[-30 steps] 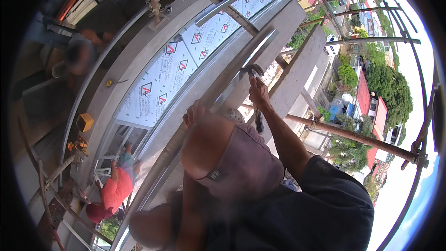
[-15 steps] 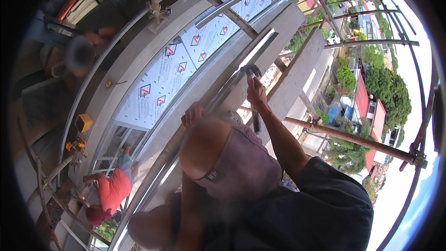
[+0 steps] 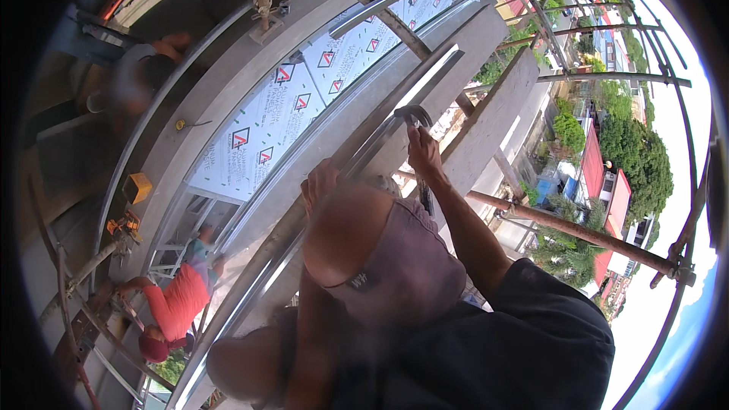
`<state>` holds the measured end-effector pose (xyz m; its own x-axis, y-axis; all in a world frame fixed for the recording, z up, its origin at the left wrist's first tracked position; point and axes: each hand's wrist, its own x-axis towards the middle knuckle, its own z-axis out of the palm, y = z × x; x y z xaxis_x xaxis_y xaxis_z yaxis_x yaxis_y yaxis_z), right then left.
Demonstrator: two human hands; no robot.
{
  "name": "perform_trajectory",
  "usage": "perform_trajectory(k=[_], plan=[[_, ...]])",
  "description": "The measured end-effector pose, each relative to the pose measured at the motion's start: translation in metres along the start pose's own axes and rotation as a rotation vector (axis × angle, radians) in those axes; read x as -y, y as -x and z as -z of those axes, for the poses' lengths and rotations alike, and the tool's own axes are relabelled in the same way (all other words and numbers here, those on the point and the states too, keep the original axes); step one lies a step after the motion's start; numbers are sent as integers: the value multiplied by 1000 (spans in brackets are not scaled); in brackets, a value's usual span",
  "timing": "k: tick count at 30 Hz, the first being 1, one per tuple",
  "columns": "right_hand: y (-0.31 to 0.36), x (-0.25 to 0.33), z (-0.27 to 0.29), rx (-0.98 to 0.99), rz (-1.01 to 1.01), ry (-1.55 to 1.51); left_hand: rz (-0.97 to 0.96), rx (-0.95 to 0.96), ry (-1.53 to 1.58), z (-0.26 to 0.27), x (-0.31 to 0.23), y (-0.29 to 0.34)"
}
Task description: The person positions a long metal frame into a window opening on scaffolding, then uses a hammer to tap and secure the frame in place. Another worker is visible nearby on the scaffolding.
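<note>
My right hand (image 3: 424, 153) is wrapped round a claw hammer (image 3: 414, 115). The hammer's head is over the long metal channel (image 3: 429, 83); whether they touch I cannot tell. Its handle runs down below my fist, partly behind my forearm. My left hand (image 3: 320, 182) lies lower along the same channel, fingers curled over its edge. Part of that hand and the channel's middle are hidden by my bent knee (image 3: 345, 231). The channel, bright and silvery, runs on diagonally past my knees toward the lower left.
Wooden planks (image 3: 493, 114) and rusty scaffold pipes (image 3: 569, 231) lie to the right, above a street far below. Film-covered panels (image 3: 262, 118) line the left. A person in red (image 3: 178, 304) crouches lower left, near a yellow power tool (image 3: 125, 226). Another person (image 3: 140, 80) is upper left.
The whole view has shifted slightly. Both hands keep about the same hold and place. The person in red has an arm stretched out more, and the upper-left person has changed posture.
</note>
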<state>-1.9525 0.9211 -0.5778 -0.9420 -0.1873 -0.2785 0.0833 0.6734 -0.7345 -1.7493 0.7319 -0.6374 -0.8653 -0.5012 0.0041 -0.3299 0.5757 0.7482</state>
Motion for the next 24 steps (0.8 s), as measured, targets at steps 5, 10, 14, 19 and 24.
perform_trajectory(k=[5, 10, 14, 19, 24], plan=[[9, 5, -7, -14, -47, -38, -33, -23, -67, 14, -15, -2], [-1, 12, -12, 40, -70, 1, 2, 24, -86, -4, 17, -2], [15, 1, -7, -6, 11, 31, -14, 35, -75, -6, 11, 0], [15, 15, -9, 30, -19, 78, -51, -33, -84, -5, 15, 1], [12, 12, -11, 112, 43, 177, -40, -76, -94, 0, 4, -1]])
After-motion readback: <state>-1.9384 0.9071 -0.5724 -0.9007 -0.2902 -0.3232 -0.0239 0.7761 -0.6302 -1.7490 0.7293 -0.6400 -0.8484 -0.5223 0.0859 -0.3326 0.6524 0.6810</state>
